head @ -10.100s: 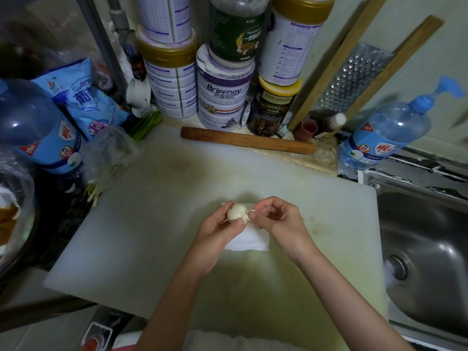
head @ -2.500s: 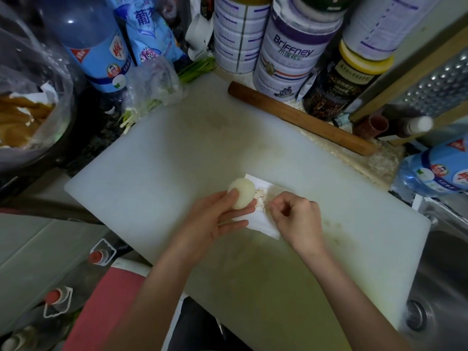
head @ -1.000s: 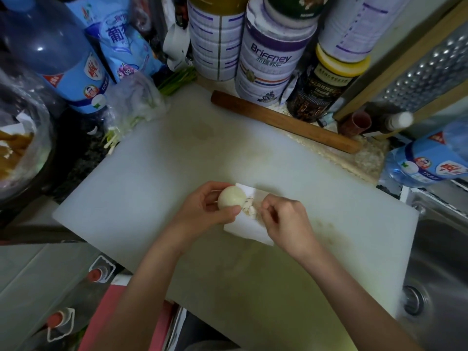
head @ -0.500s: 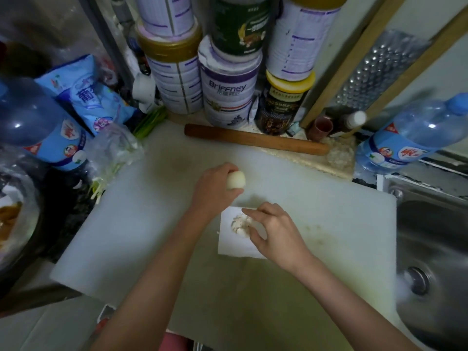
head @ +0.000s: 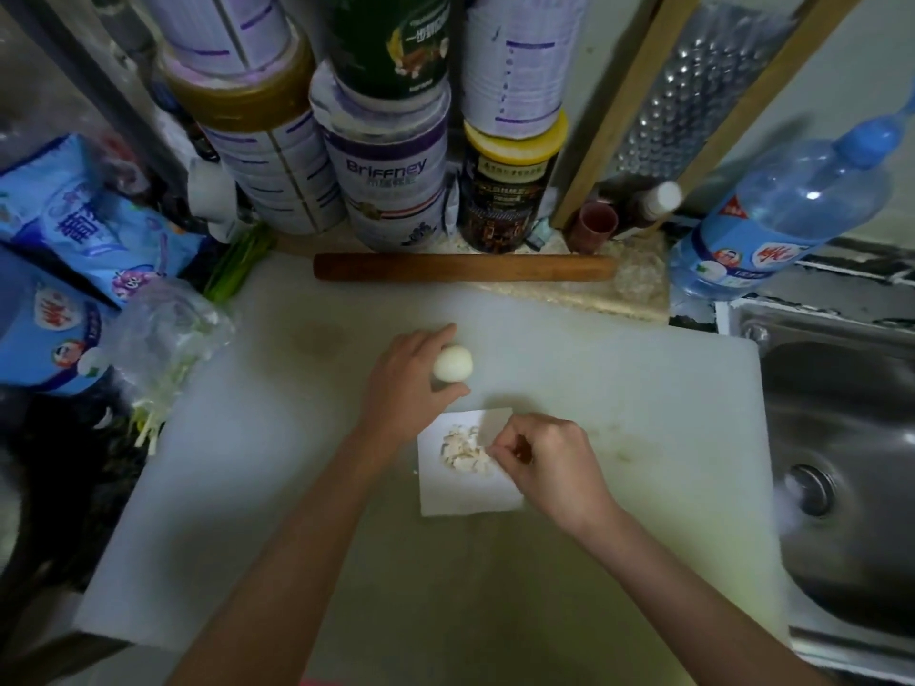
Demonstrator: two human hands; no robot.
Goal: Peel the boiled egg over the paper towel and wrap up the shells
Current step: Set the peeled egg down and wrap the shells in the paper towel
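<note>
paper towel (head: pixel 460 492) corner under hand; cans (head: pixel 381 141) cropped

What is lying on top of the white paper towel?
A small pile of pale eggshell bits lies on the white paper towel; the right hand covers its right edge, hiding anything there.

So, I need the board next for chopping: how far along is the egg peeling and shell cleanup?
Peeling looks done: the egg in the left hand is smooth and bare, held over the cutting board, off the paper towel. The shell bits lie piled on the towel. The right hand is pinched at the towel's edge beside the pile. Left: wrapping the shells, since the towel lies flat and open.
</note>
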